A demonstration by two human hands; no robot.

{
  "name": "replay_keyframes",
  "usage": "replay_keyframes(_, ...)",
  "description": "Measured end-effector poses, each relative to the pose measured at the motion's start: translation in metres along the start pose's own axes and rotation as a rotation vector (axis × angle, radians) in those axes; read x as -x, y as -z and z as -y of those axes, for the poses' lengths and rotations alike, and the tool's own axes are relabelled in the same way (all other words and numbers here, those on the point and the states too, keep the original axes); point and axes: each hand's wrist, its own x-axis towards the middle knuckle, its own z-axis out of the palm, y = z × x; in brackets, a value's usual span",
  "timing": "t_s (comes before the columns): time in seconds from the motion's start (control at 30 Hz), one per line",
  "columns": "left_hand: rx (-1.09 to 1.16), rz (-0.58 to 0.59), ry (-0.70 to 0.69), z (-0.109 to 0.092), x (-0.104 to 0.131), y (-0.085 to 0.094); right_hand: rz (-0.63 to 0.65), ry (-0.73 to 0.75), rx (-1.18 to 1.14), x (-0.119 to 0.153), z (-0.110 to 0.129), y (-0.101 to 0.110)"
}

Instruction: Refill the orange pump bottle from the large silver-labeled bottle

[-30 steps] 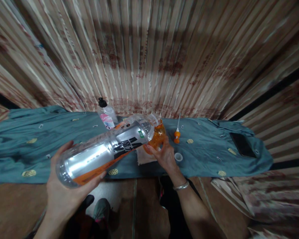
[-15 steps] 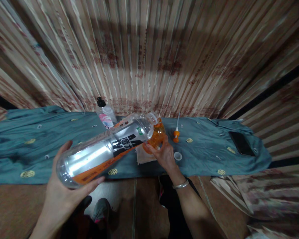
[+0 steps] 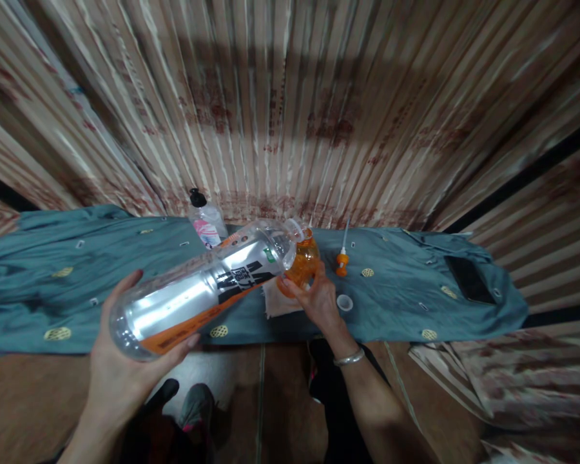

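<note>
Your left hand (image 3: 123,367) grips the big silver-labelled bottle (image 3: 183,309), tilted, its mouth at the neck of the orange bottle (image 3: 304,263), which your right hand (image 3: 323,300) clasps. Right of the orange bottle lie an orange pump (image 3: 342,263) and white cap (image 3: 345,302).

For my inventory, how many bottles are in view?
3: a large clear bottle tilted in the left hand, an orange bottle in the right hand, and a black-pump bottle farther back.

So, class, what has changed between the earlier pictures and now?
Nothing has visibly moved; nothing was grasped or released. The left hand still holds the clear plastic bottle with a silver-and-orange label tilted toward the rounded translucent orange bottle in the right hand.
</note>
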Motion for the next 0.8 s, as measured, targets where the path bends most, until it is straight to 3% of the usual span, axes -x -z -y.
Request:
replay_keyframes(0.43, -0.023, -0.063, -0.151, 0.009, 0.003, -0.002, 0.027, 0.013, 0.01, -0.001, 0.001, 0.0)
replay_keyframes(0.8, -0.006, -0.066, -0.08, 0.013, 0.005, -0.001, 0.017, -0.006, -0.011, -0.002, 0.002, -0.002)
